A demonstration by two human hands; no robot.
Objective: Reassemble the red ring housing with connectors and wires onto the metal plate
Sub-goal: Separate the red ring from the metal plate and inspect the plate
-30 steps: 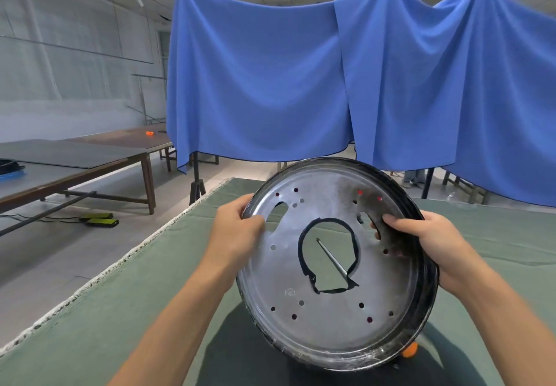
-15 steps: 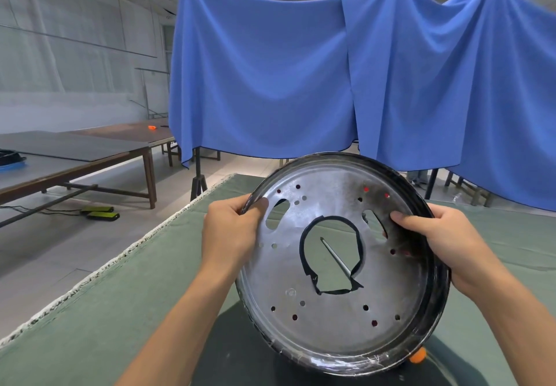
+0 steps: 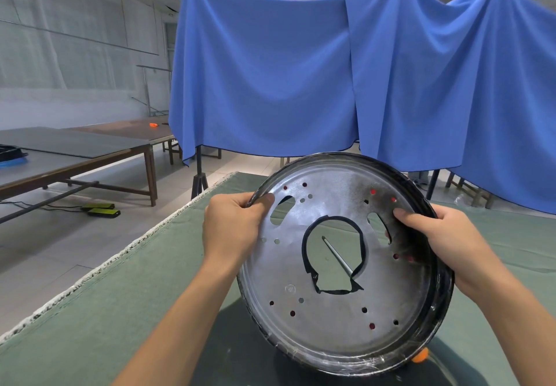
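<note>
Above the green tabletop [image 3: 90, 310], the person holds the round metal plate [image 3: 331, 319] tilted up on its edge, its flat side facing the camera. Both hands are clamped on its rim: the left hand [image 3: 231, 229] grips the upper left edge with the thumb on the front, and the right hand [image 3: 448, 235] grips the right edge, thumb pressing near an oval hole. Red shows through several small holes. A thin metal rod [image 3: 337, 256] is visible through the central opening. A blue cloth [image 3: 301, 85] hangs behind.
</note>
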